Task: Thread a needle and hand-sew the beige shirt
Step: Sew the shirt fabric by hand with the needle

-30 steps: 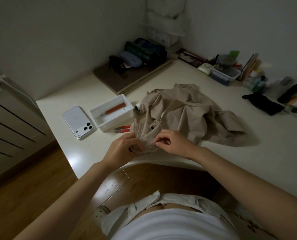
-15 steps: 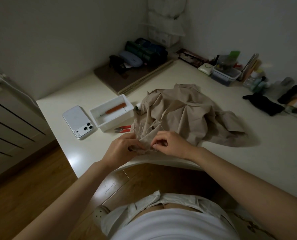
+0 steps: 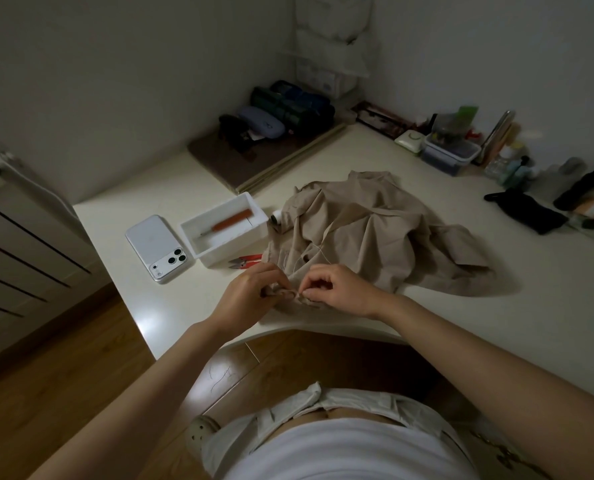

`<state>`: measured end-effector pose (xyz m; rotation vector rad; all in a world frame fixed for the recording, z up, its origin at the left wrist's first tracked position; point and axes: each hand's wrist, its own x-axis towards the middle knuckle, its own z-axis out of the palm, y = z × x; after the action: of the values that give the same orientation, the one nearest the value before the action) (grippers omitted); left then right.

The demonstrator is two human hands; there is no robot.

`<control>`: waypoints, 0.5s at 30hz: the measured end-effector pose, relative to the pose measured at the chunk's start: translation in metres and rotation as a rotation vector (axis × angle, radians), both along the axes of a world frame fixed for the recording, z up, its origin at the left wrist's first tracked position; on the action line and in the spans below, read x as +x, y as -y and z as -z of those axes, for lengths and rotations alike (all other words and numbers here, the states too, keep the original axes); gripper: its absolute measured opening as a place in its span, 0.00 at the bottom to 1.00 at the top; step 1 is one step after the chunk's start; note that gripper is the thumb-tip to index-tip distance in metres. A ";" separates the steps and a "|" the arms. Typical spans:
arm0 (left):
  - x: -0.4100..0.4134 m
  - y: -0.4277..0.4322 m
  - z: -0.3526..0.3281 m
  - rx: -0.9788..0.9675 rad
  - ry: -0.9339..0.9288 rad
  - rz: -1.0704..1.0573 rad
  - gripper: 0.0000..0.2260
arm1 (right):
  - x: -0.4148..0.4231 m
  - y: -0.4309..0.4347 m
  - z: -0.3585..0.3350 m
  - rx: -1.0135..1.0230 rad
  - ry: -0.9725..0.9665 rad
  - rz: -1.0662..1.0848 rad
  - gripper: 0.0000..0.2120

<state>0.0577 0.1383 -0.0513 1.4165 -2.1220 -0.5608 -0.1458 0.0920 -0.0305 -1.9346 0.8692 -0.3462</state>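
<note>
Stitching seems under way: the beige shirt [image 3: 375, 230] lies crumpled on the bench [image 3: 496, 323], its near-left edge gathered between both hands. The left hand [image 3: 250, 296] pinches the fold, and the right hand [image 3: 337, 289] pinches the same fold just beside it (needle too small to see). The next move likely calls for drawing the thread [image 3: 323, 249] taut without puckering the cloth.
</note>
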 end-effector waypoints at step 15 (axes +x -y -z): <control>-0.018 -0.004 -0.022 0.266 -0.380 -0.145 0.09 | 0.002 0.003 0.002 0.228 0.027 0.086 0.08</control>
<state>0.0394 0.1424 -0.0297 1.4522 -1.6777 -0.9960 -0.1439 0.0894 -0.0328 -1.6832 0.9341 -0.3091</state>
